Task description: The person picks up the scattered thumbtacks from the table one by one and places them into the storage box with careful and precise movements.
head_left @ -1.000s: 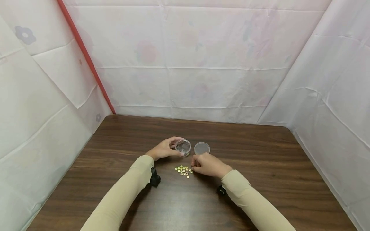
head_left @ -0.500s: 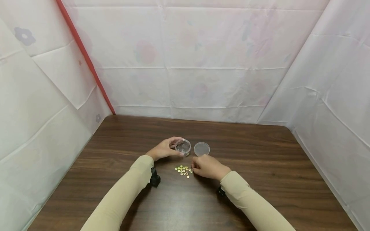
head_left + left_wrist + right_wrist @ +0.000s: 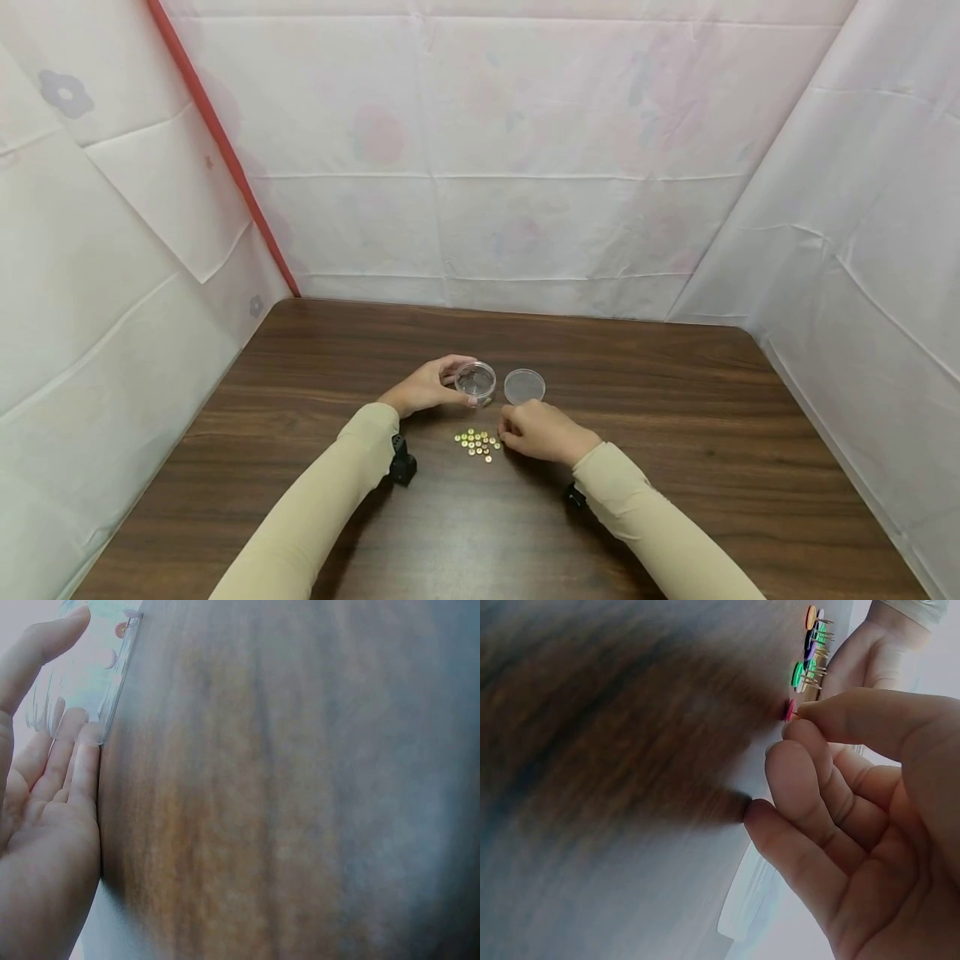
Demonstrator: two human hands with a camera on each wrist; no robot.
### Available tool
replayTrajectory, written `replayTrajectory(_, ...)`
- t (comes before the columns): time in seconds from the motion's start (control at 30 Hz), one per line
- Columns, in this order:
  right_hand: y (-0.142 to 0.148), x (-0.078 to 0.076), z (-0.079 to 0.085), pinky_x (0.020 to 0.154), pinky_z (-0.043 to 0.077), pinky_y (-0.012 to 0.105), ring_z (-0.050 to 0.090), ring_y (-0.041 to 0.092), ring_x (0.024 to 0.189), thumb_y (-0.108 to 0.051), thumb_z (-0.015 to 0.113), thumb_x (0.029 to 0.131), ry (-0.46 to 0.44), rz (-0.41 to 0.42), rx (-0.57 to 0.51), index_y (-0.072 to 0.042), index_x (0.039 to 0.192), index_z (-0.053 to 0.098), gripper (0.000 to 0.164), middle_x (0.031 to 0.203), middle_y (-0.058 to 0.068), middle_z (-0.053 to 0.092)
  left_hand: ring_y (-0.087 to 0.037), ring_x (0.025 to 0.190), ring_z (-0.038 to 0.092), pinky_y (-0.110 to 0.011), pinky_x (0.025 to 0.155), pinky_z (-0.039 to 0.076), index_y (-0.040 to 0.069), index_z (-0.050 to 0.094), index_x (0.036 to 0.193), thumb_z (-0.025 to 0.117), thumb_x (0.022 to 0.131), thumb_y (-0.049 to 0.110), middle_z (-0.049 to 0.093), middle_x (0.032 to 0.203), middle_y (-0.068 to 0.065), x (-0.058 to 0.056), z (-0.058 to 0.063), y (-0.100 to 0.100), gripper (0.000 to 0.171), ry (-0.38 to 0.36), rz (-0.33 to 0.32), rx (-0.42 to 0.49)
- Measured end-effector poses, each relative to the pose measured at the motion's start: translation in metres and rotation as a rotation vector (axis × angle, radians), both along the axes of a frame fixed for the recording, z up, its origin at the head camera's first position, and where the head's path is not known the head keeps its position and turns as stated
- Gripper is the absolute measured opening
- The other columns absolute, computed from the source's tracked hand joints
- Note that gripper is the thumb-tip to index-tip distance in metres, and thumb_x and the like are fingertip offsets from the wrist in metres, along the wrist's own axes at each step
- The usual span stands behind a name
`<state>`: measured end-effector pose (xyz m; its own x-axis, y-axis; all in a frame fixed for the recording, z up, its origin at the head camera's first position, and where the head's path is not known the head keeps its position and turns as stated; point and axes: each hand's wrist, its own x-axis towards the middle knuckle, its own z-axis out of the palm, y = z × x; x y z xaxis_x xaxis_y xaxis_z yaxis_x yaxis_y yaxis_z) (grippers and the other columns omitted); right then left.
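Note:
My left hand (image 3: 427, 387) holds a clear round plastic box (image 3: 476, 382) by its sides, thumb in front and fingers behind. In the left wrist view, a few small things, one reddish, show through the box (image 3: 97, 671) wall. Several thumbtacks (image 3: 478, 443) lie in a cluster nearer to me, gold-looking from above. The right wrist view shows their coloured heads down and points up. My right hand (image 3: 543, 431) is at the cluster's right edge, where thumb and forefinger pinch the point of a red thumbtack (image 3: 789, 710). Its other fingers are curled, the little finger touching the table.
A clear round lid (image 3: 524, 386) lies flat just right of the box, behind my right hand. The brown wooden table (image 3: 675, 400) stretches around both arms. White curtains (image 3: 525, 167) hang behind it and at both sides.
My right hand has shifted very slightly towards me at the edge of the thumbtacks. My left hand and the box stay where they were.

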<state>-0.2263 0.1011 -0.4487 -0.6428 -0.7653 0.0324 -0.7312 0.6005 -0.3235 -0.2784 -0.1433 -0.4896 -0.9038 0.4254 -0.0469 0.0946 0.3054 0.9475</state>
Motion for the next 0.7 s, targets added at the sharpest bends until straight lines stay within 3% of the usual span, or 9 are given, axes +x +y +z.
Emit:
replayTrajectory(0.4, 0.0022, -0.0011, -0.0033, 0.05, 0.046, 0.021, 0.047, 0.001, 0.055, -0.017, 0.056, 0.093, 0.003, -0.018, -0.054, -0.015, 0.085, 0.055, 0.008, 0.066, -0.01, 0.053, -0.011, 0.125, 0.038, -0.04, 0.111, 0.032, 0.019, 0.046, 0.136, 0.082, 0.071, 0.024, 0.047, 0.137, 0.0, 0.0002, 0.0003, -0.0005, 0.075, 0.002, -0.026, 0.006)
replayTrajectory(0.7, 0.0042, -0.0049, -0.0051, 0.05, 0.044, 0.02, 0.046, 0.002, 0.055, -0.016, 0.059, 0.091, -0.052, -0.039, -0.09, -0.017, 0.085, 0.056, 0.007, 0.064, -0.01, 0.052, -0.015, 0.127, 0.038, -0.043, 0.11, 0.034, 0.022, 0.046, 0.135, 0.082, 0.07, 0.027, 0.047, 0.137, 0.0, 0.0022, 0.0022, -0.0009, 0.074, 0.004, -0.018, -0.015)
